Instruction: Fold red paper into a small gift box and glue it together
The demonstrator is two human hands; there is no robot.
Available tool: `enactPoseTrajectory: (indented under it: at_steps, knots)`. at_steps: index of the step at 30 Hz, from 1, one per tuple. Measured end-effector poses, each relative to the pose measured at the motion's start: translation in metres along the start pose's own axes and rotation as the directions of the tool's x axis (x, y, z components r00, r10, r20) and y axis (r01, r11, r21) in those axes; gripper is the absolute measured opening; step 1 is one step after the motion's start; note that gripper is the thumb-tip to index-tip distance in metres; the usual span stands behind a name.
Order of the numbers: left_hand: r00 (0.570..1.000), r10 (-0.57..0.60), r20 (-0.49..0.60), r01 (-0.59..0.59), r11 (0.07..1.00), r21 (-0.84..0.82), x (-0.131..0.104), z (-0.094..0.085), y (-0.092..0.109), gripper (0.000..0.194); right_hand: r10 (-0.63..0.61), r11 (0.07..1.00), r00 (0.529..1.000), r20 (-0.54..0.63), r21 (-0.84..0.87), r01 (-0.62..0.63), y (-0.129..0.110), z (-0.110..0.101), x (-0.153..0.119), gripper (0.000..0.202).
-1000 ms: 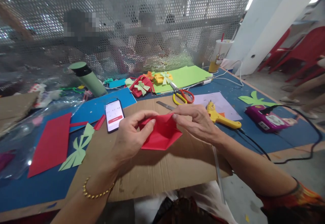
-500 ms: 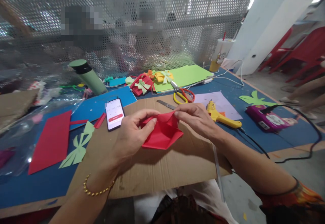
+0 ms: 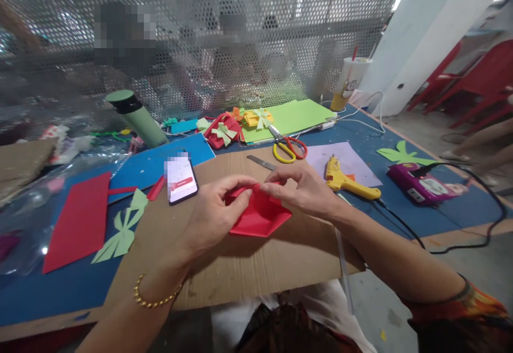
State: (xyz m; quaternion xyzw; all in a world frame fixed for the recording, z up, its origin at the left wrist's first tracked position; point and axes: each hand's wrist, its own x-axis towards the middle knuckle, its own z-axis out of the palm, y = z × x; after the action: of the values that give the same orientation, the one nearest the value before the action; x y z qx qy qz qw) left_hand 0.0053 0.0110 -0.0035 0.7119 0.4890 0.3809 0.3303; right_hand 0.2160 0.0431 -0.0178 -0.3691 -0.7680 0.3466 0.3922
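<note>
A folded piece of red paper [image 3: 262, 219], shaped like an open pocket, is held between both hands over the cardboard sheet [image 3: 240, 273]. My left hand [image 3: 224, 203] grips its left side, the thumb lying over the inner face. With thumb and fingertips, my right hand [image 3: 300, 187] pinches the paper's upper edge, close to the left fingertips. Just beyond lies a flat metal blade or ruler [image 3: 261, 162], partly covered by the right hand. Scissors [image 3: 286, 147] with one yellow and one red handle rest behind it.
A yellow glue gun [image 3: 348, 179] sits on lilac paper [image 3: 360, 161], its cord running past a purple power box [image 3: 420, 185]. To the left are a phone [image 3: 181, 179], red paper [image 3: 78, 222] and cut green leaves [image 3: 124, 230]. Behind stand a green flask [image 3: 138, 118] and a drink cup [image 3: 350, 83].
My right hand has moved left along the paper's upper edge, towards my left fingers. That edge is drawn inward, and the pocket's opening looks lower and narrower.
</note>
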Motion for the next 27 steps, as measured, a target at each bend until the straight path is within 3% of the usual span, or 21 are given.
enactPoseTrajectory:
  at_steps: [10,23,27]
  knots:
    - [0.998,-0.045,0.037,0.046,0.999,-0.025,-0.002,-0.002,0.001,0.019,-0.005,1.0,0.998,-0.058,-0.002,0.005,0.004,0.005,0.0,0.051]
    - [0.999,-0.035,0.034,0.036,0.999,-0.026,0.0,-0.004,0.005,0.023,0.055,0.994,0.997,0.06,0.086,-0.06,0.007,-0.006,0.002,0.063]
    - [0.997,-0.073,0.0,0.073,0.997,-0.035,0.0,-0.005,0.014,0.02,0.108,0.967,0.992,-0.07,0.239,-0.089,0.006,-0.015,0.005,0.064]
